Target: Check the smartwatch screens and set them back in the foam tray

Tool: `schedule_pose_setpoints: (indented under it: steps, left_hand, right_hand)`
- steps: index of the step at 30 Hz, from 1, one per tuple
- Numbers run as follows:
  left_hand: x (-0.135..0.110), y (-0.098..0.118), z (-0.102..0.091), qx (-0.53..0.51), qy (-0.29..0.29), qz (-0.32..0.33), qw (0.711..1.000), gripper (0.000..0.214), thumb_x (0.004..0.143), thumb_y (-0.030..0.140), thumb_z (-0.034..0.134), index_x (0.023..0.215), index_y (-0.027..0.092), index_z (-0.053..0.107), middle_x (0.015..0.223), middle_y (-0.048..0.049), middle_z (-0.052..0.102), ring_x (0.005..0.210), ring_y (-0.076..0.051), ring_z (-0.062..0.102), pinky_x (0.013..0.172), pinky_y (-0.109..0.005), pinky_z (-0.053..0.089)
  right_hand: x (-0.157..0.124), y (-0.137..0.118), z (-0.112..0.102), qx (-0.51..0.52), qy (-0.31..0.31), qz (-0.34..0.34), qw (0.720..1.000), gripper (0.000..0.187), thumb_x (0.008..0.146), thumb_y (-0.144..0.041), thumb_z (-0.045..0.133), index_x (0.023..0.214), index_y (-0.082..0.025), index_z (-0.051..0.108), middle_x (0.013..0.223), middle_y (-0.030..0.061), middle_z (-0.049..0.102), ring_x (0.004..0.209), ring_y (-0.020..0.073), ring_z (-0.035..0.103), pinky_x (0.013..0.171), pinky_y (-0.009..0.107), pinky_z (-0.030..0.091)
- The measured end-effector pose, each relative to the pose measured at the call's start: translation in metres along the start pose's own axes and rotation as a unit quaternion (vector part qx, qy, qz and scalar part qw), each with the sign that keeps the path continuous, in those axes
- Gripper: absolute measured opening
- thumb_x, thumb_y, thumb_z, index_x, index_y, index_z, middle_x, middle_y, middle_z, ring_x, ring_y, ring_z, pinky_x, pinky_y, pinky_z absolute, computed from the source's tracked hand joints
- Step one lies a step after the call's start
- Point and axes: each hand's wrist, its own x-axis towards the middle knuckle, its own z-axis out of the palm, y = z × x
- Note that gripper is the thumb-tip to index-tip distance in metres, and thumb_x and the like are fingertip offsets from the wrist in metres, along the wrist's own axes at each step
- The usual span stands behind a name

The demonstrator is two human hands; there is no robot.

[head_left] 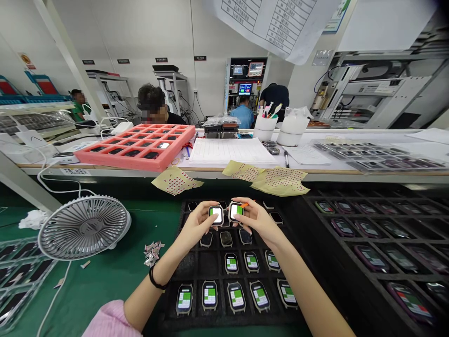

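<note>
My left hand (201, 222) grips a smartwatch body (216, 216) without a strap, thumb on its lit white and green screen. A second watch body (235, 213), also lit white and green, sits in my right hand (255, 216), with the thumb on its face. An orange tip shows beside the right hand's fingers; I cannot make out what it is. Both hands are side by side above a black foam tray (210, 260). Several watch bodies lie in its compartments, the front ones with lit screens (236, 296), the ones under my hands dark.
To the right is another black tray (354, 234) of watches. A white fan (86, 227) stands at the left on the green mat, near small scraps (153, 253). On the shelf sit a pink foam tray (164, 161), papers (231, 150) and white tubs (264, 127). Yellow sticker sheets (280, 180) hang over its edge.
</note>
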Motion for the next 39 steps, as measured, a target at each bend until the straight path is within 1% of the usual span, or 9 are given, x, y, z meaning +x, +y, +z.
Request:
schedule_pose_setpoints:
  steps: [4, 9, 12, 16, 18, 21, 27, 33, 39]
  left_hand:
    - [0.001, 0.000, 0.000, -0.016, 0.006, -0.015, 1.000, 0.040, 0.078, 0.050, 0.062, 0.100, 0.017, 0.057, 0.077, -0.0003, 0.059, 0.051, -0.007, 0.050, 0.042, -0.017, 0.033]
    - [0.001, -0.002, 0.000, -0.017, 0.000, -0.028, 0.999, 0.040, 0.076, 0.054, 0.062, 0.088, 0.017, 0.056, 0.066, 0.0021, 0.055, 0.048, -0.007, 0.046, 0.039, -0.017, 0.033]
    - [0.000, -0.001, 0.001, -0.005, -0.018, -0.020, 1.000, 0.037, 0.077, 0.050, 0.063, 0.090, 0.017, 0.055, 0.074, 0.0010, 0.055, 0.056, -0.009, 0.049, 0.043, -0.017, 0.039]
    - [-0.002, 0.002, 0.002, 0.001, -0.041, -0.004, 0.999, 0.037, 0.077, 0.042, 0.066, 0.102, 0.018, 0.052, 0.095, -0.0037, 0.058, 0.075, -0.013, 0.056, 0.061, -0.023, 0.049]
    - [-0.002, 0.003, 0.001, 0.010, -0.049, 0.001, 0.999, 0.040, 0.076, 0.038, 0.067, 0.107, 0.019, 0.050, 0.104, -0.0061, 0.059, 0.083, -0.015, 0.058, 0.069, -0.026, 0.050]
    - [-0.002, 0.001, 0.000, 0.026, -0.050, 0.002, 0.998, 0.044, 0.075, 0.033, 0.068, 0.111, 0.019, 0.048, 0.111, -0.0081, 0.058, 0.088, -0.017, 0.058, 0.072, -0.027, 0.048]
    - [0.000, -0.002, 0.000, 0.009, -0.030, -0.004, 1.000, 0.046, 0.071, 0.031, 0.071, 0.110, 0.018, 0.049, 0.106, -0.0068, 0.059, 0.086, -0.016, 0.057, 0.071, -0.026, 0.047]
    - [0.001, 0.000, 0.002, -0.008, -0.002, -0.017, 1.000, 0.044, 0.071, 0.040, 0.070, 0.104, 0.018, 0.052, 0.086, -0.0010, 0.055, 0.065, -0.009, 0.050, 0.053, -0.019, 0.041]
    - [0.000, 0.008, 0.002, 0.025, 0.006, -0.039, 0.999, 0.037, 0.073, 0.050, 0.065, 0.090, 0.017, 0.058, 0.073, 0.0020, 0.052, 0.056, -0.007, 0.044, 0.044, -0.015, 0.035]
  right_hand:
    - [0.000, -0.003, 0.001, 0.000, 0.029, 0.007, 1.000, 0.037, 0.073, -0.039, 0.070, 0.103, -0.020, 0.061, 0.081, 0.0026, 0.063, 0.053, 0.0123, 0.062, 0.034, 0.018, 0.031]
    - [0.000, -0.005, 0.002, -0.012, 0.052, 0.026, 0.998, 0.035, 0.073, -0.044, 0.068, 0.097, -0.019, 0.062, 0.076, 0.0020, 0.065, 0.042, 0.0089, 0.056, 0.032, 0.018, 0.026]
    - [0.001, -0.004, 0.001, -0.027, 0.054, 0.030, 0.998, 0.035, 0.072, -0.042, 0.070, 0.097, -0.019, 0.061, 0.077, 0.0018, 0.064, 0.041, 0.0082, 0.055, 0.033, 0.018, 0.027]
    - [0.001, -0.001, -0.002, -0.019, 0.028, 0.008, 0.999, 0.042, 0.069, -0.034, 0.075, 0.106, -0.022, 0.059, 0.082, 0.0018, 0.062, 0.053, 0.0108, 0.058, 0.034, 0.018, 0.030]
    - [0.001, 0.000, -0.003, -0.013, 0.010, 0.005, 1.000, 0.049, 0.067, -0.029, 0.077, 0.111, -0.023, 0.057, 0.086, 0.0023, 0.062, 0.060, 0.0122, 0.059, 0.035, 0.017, 0.031]
    - [0.001, 0.002, -0.003, -0.016, 0.004, 0.009, 1.000, 0.054, 0.064, -0.025, 0.078, 0.113, -0.024, 0.056, 0.091, 0.0034, 0.062, 0.063, 0.0120, 0.058, 0.035, 0.016, 0.030]
    - [0.002, 0.003, -0.001, -0.004, 0.005, 0.016, 1.000, 0.053, 0.063, -0.027, 0.079, 0.111, -0.023, 0.057, 0.086, 0.0024, 0.064, 0.054, 0.0094, 0.055, 0.035, 0.017, 0.030]
    - [0.000, -0.001, 0.002, -0.012, 0.026, 0.034, 0.999, 0.042, 0.069, -0.037, 0.076, 0.105, -0.021, 0.061, 0.076, -0.0016, 0.060, 0.045, 0.0049, 0.048, 0.034, 0.016, 0.030]
    - [-0.001, -0.004, 0.004, -0.017, 0.036, 0.056, 0.998, 0.035, 0.073, -0.042, 0.070, 0.099, -0.019, 0.064, 0.068, -0.0010, 0.060, 0.042, 0.0056, 0.045, 0.033, 0.017, 0.027]
